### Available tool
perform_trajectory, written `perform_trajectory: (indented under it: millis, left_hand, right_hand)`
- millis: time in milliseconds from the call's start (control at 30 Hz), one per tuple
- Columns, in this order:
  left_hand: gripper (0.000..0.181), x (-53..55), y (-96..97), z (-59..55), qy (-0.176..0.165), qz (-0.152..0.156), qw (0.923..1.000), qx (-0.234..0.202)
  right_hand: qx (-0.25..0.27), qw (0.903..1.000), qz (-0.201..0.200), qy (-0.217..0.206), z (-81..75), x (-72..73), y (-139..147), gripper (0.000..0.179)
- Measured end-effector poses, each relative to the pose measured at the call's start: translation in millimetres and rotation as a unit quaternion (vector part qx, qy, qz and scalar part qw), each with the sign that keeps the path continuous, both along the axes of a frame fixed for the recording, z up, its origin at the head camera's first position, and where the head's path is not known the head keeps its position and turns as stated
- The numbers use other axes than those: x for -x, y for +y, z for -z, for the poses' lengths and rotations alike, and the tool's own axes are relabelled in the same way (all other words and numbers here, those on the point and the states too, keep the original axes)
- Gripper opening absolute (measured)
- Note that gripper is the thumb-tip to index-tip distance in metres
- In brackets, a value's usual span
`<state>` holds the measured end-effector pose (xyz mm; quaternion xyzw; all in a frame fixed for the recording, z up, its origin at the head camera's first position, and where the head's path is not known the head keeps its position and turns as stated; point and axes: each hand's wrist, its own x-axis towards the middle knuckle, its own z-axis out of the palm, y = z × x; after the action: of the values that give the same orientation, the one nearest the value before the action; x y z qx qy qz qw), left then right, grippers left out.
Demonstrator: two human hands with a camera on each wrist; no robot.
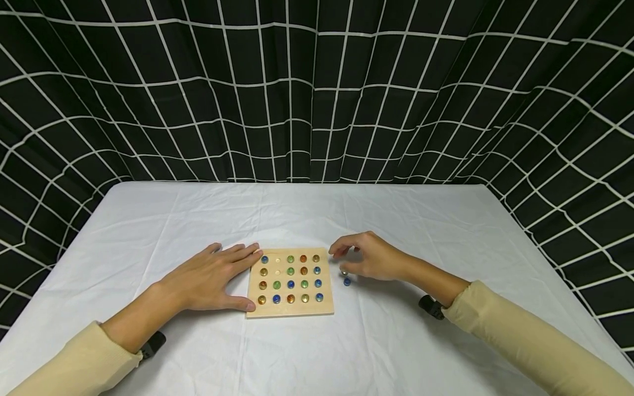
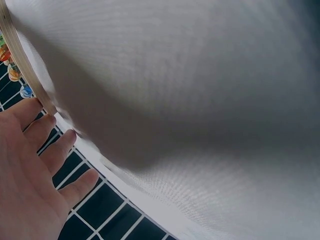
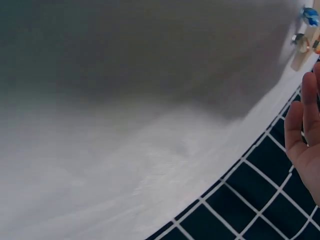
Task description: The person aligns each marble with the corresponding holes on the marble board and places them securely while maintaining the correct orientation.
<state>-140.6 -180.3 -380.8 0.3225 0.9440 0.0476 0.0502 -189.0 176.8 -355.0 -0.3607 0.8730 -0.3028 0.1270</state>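
A wooden board (image 1: 291, 309) lies on the table with rows of coloured glass marbles in its hollows. Two hollows in the second column from the left, at the far side, hold no marble. My left hand (image 1: 210, 278) rests at the board's left edge, fingers spread, with fingertips and thumb on its corners. To the right of the board, my right hand (image 1: 371, 256) hovers with bent fingers apart and nothing seen between them. Below its thumb lies a pale marble (image 1: 344, 272), partly covered in the head view. Just nearer sits a blue marble (image 1: 347, 281).
A white cloth (image 1: 396, 352) with creases covers the table. Black curtains (image 1: 277, 104) with a white grid stand behind it and along both sides. Each wrist wears a dark strapped device, such as the one on the right wrist (image 1: 431, 307).
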Motion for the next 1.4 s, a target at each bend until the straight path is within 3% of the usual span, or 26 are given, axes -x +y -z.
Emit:
perform_trajectory:
  millis: [300, 533, 1400]
  left_hand:
    - [0.109, -0.5, 0.1, 0.1, -0.001, -0.004, 1.0000, 0.001]
    - [0.109, -0.7, -0.7, 0.8, 0.003, -0.003, 1.0000, -0.001]
    - [0.109, -0.8, 0.8, -0.8, -0.004, -0.006, 1.0000, 0.000]
  right_hand:
    - [0.006, 0.9999, 0.002, -0.016, 10.1, -1.9, 10.8, 0.039]
    - [0.015, 0.9995, 0.002, -0.029, 16.3, -1.8, 13.8, 0.036]
    - [0.013, 0.9995, -0.003, -0.030, 16.9, 0.1, 9.6, 0.029]
